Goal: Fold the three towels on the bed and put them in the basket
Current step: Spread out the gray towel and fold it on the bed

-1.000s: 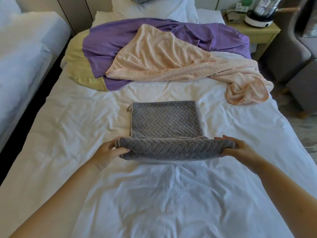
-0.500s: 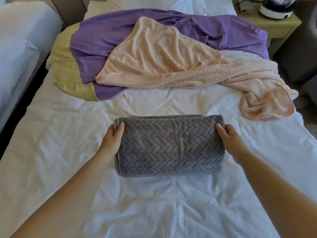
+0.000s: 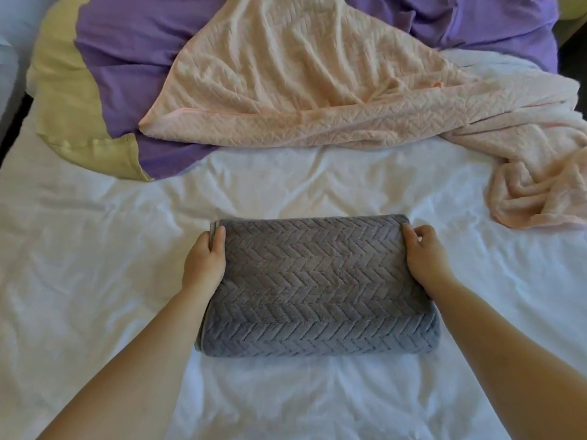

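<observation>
Grey towel (image 3: 317, 281), folded into a thick oblong, lies flat on the white bed sheet (image 3: 95, 281) between the two hands. The left hand (image 3: 205, 260) holds its left end near the far corner, thumb on top and fingers curled around the edge. The right hand (image 3: 427, 262) is on the opposite end, its fingers bent over the far right corner and pinching the fabric. Beyond both hands a peach towel (image 3: 301, 84) lies spread and rumpled, trailing into a bunch out past the right hand. It partly covers a purple towel (image 3: 127, 58), with a yellow-green cloth (image 3: 70, 100) further out beyond the left hand.
</observation>
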